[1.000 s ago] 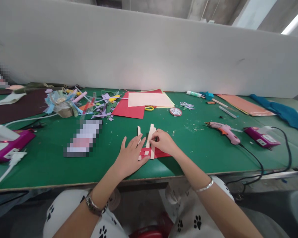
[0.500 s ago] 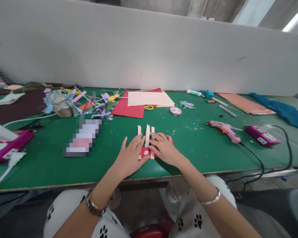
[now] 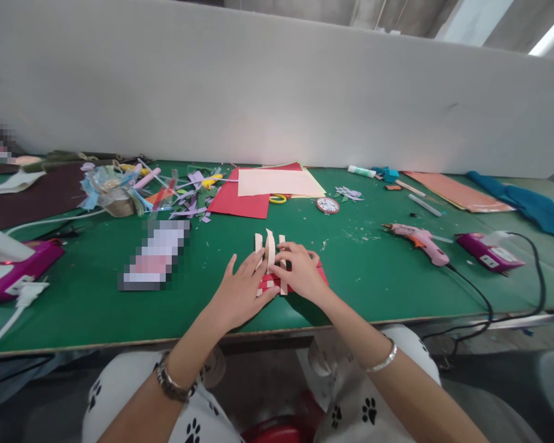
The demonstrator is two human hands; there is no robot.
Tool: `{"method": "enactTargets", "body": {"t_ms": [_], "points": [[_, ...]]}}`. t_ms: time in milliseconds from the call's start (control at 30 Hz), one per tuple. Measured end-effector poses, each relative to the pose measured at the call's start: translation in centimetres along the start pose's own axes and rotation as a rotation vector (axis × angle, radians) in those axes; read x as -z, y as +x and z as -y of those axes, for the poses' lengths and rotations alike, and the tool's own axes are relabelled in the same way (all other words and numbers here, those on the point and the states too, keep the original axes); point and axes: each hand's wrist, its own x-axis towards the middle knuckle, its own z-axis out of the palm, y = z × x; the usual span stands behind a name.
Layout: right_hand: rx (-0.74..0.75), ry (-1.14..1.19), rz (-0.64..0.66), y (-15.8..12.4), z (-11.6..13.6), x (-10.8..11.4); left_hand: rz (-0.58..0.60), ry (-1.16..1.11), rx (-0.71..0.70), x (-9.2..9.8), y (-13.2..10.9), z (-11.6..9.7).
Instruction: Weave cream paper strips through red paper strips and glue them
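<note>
Pale paper strips, the middle one (image 3: 270, 249) bent and raised, stand up from a small weave with red paper strips (image 3: 323, 274) at the table's front edge. My left hand (image 3: 240, 287) lies flat over the left part of the weave, fingers spread, its thumb along the lower edge. With curved fingers, my right hand (image 3: 302, 271) works from the right, its thumb at the middle pale strip and its index finger by the right-hand pale strip (image 3: 283, 284). Its other fingers and part of the weave are hidden beneath it.
Red paper (image 3: 244, 206) and pale sheets (image 3: 270, 183) lie behind, over yellow-handled scissors (image 3: 277, 199). A phone (image 3: 157, 255) lies left. At right are a pink glue gun (image 3: 418, 240) and a purple power strip (image 3: 489, 251) with a cord. Paper scraps (image 3: 194, 197) lie at the back left.
My right thumb has moved left and up to the middle pale strip, which now leans and curves more. More red strip shows right of my right hand. My left hand has stayed in place.
</note>
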Motion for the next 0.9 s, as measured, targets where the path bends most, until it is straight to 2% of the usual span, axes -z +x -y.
{"method": "enactTargets", "body": {"t_ms": [200,467,733,900], "points": [[-0.014,0.004,-0.006,0.7,0.0,0.0,0.054,0.012,0.022,0.5,-0.3,0.5],[0.004,-0.045,-0.029,0.9,0.0,-0.3,-0.018,0.033,-0.016,-0.4,-0.3,0.9],[0.038,-0.103,-0.048,0.8,0.0,-0.6,-0.019,0.06,-0.03,-0.4,-0.2,0.6],[0.077,-0.167,-0.076,0.6,0.0,-0.8,0.022,0.072,-0.051,-0.3,-0.2,0.5]]}}
